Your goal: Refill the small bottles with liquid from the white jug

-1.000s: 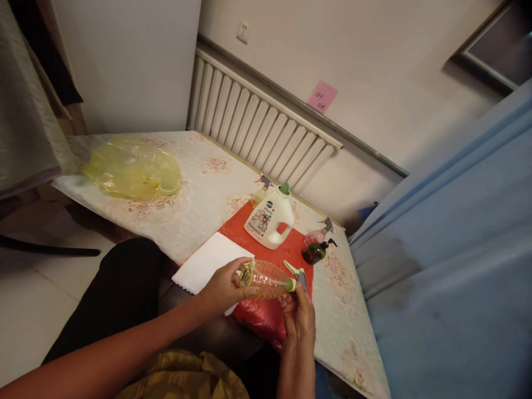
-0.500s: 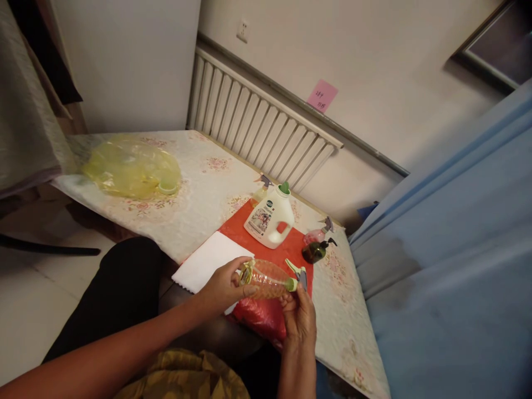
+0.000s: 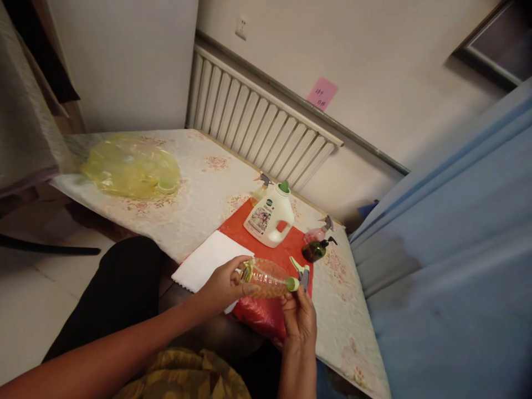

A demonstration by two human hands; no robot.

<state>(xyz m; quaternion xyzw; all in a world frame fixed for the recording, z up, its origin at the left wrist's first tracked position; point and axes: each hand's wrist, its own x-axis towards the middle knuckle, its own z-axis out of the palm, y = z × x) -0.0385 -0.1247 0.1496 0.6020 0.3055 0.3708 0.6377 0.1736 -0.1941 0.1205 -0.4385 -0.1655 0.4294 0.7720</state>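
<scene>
My left hand (image 3: 226, 281) is closed round the base of a clear, ribbed spray bottle (image 3: 268, 277), which lies on its side in the air with its top toward the right. Some yellowish liquid shows at the base end. At the other end, the fingers of my right hand (image 3: 300, 318) are closed at the grey-and-green spray head (image 3: 303, 274) and its pale green collar. Beneath the bottle are a red plastic sheet (image 3: 266, 317) and a white cloth (image 3: 214, 260). A white jug (image 3: 270, 217) with a green top stands just beyond.
A dark pump bottle (image 3: 315, 251) and a pink spray bottle (image 3: 318, 233) stand right of the jug, another spray bottle (image 3: 261, 191) behind it. A yellow plastic bag (image 3: 131, 166) lies on the flowered tabletop (image 3: 199, 191). A radiator (image 3: 257, 119) runs along the wall; a blue curtain (image 3: 449, 249) hangs right.
The spray head has turned slightly, its trigger now pointing a little differently, and the fingers of my right hand have shifted at the collar. The left hand stays in place.
</scene>
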